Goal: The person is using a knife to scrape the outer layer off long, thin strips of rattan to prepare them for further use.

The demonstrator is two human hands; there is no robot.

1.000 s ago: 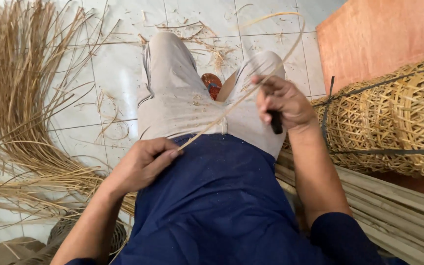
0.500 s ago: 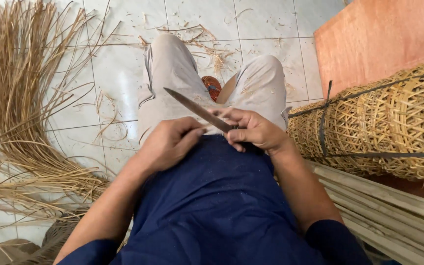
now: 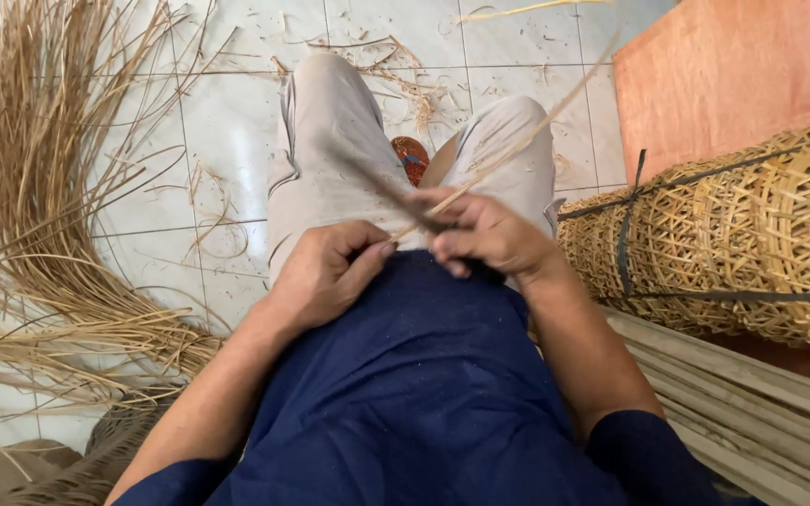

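We're looking down at our lap: both hands meet over the thighs, just above the hem of the blue shirt point(image 3: 424, 375).

- Right hand point(image 3: 485, 234): grip closed around a dark knife point(image 3: 386, 192), whose blade runs up-left over the left thigh. Blade is motion-blurred, so edge direction can't be read.
- Left hand point(image 3: 330, 272): fingers curled, thumb and forefinger pressed together; they seem to be pinching the near end of the thin rattan strip point(image 3: 527, 136). The contact itself is hidden behind the knuckles.
- Strip runs from between the hands up-right past the right knee, towards the far right corner of the floor.

Risks as we judge them:
- Blade sits just beside the left fingertips and directly over the thigh. A slip would cut fingers or the light trousers point(image 3: 330, 141). Likely cause: blade catching on a node, then releasing.
- Strip is thin and mostly unsupported, so too steep a blade angle could dig in and sever it rather than shave it.
- A loose pinch lets the strip slide, and the cut wanders.
- The free end may whip near the woven basket roll point(image 3: 752, 234) at the right.
- The loose rattan pile point(image 3: 39, 187) on the tiled floor point(image 3: 227, 122) along the left edge is a snag and slip hazard.
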